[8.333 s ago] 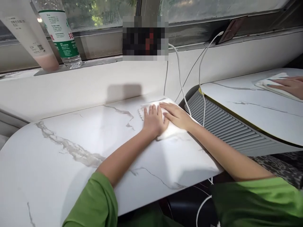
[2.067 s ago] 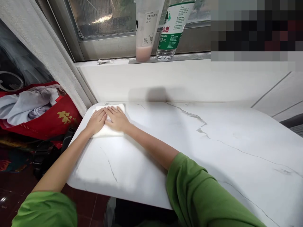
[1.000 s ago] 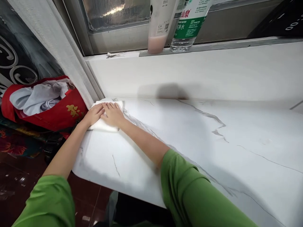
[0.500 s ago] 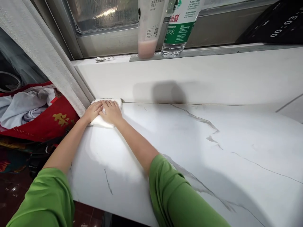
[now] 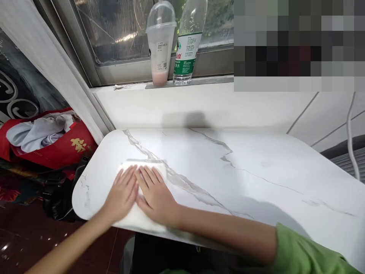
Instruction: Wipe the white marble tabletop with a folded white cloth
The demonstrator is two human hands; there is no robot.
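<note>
a person in a green sleeve (image 5: pixel 308 255) presses both palms flat on a folded white cloth (image 5: pixel 146 167) that lies on a white marble-patterned table (image 5: pixel 242 167), near the table's rounded front-left corner and reaching its near edge. the left hand (image 5: pixel 122 194) and the right hand (image 5: pixel 156 196) sit side by side on the cloth, close together. their fingers are stretched out straight and slightly fanned, pointing toward the window. neither hand pinches or curls around the fabric. the left forearm is blurred. only the cloth's far edge and a strip by the wrists show around the hands. grey veins run across the tabletop to the right of the cloth. on the windowsill behind, well apart from the hands, a domed plastic cup (image 5: pixel 159 49) with a pink drink at the bottom stands just beside a clear water bottle (image 5: pixel 186 42) with a green label. left of the table, a red bag (image 5: pixel 65 146) holding pale clothes sits low beside a light curtain (image 5: pixel 42 64). a white cable (image 5: pixel 351 133) hangs at the far right.
</note>
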